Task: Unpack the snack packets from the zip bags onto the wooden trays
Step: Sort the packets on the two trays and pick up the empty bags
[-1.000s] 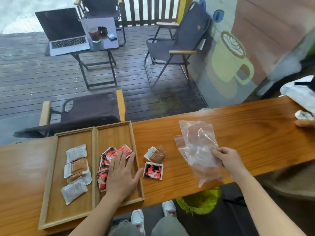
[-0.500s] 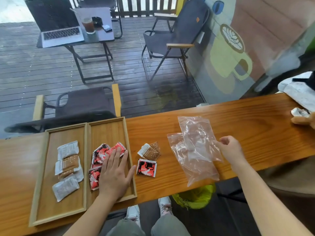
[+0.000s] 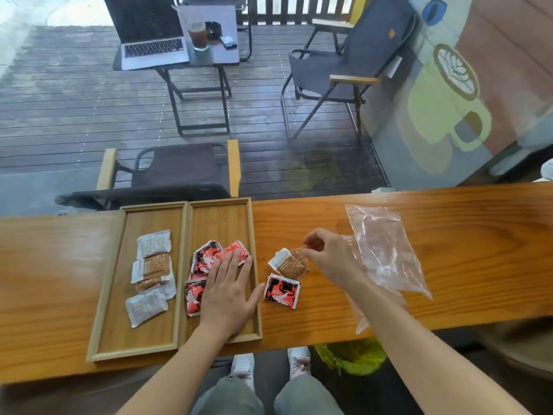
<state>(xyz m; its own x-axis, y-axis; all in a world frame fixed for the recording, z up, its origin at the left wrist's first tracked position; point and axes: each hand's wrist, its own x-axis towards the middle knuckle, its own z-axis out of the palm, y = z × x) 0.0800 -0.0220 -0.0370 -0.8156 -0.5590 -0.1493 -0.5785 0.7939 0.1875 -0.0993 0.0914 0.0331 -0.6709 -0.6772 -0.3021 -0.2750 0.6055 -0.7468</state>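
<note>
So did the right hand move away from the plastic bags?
Yes. The right hand left the zip bags and went leftward to the brown packet lying beside the trays.

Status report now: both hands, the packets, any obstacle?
Left hand flat on red packets in right tray. Right hand at brown packet on table, grip unclear. Red packet also outside trays. No obstacle.
</note>
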